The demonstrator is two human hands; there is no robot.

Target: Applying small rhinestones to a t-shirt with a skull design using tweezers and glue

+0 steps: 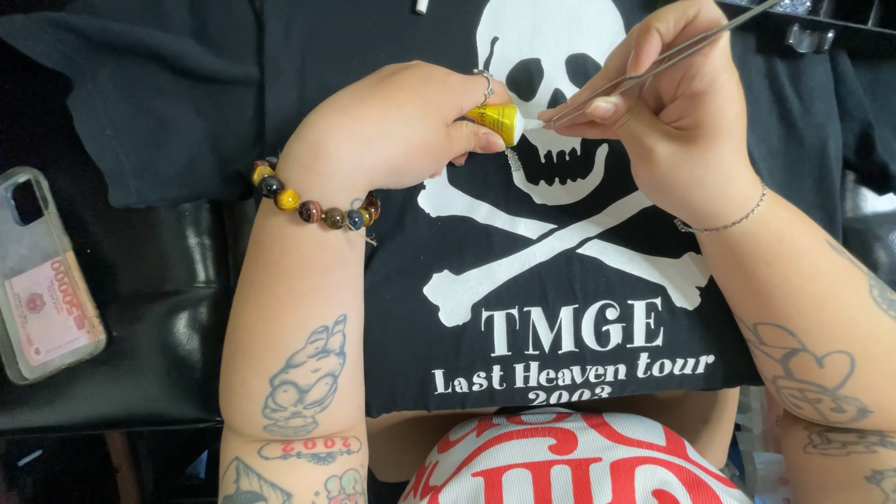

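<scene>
My left hand (397,126) is closed around a small yellow glue tube (497,119), its white nozzle pointing right. My right hand (672,121) pinches a pair of thin metal tweezers (653,67) whose tips meet the tube's nozzle. Both hands hover over a black T-shirt (187,103) spread flat, right above the white skull-and-crossbones print (560,168). A short line of tiny shiny stones runs down the skull's edge just under the nozzle. A beaded bracelet circles my left wrist and a thin chain my right.
A clear phone case (42,280) with a pink banknote inside lies at the left on a black padded surface (159,308). A dark compartment tray (821,23) sits at the top right. My lap in a red-and-white garment (569,467) is at the bottom.
</scene>
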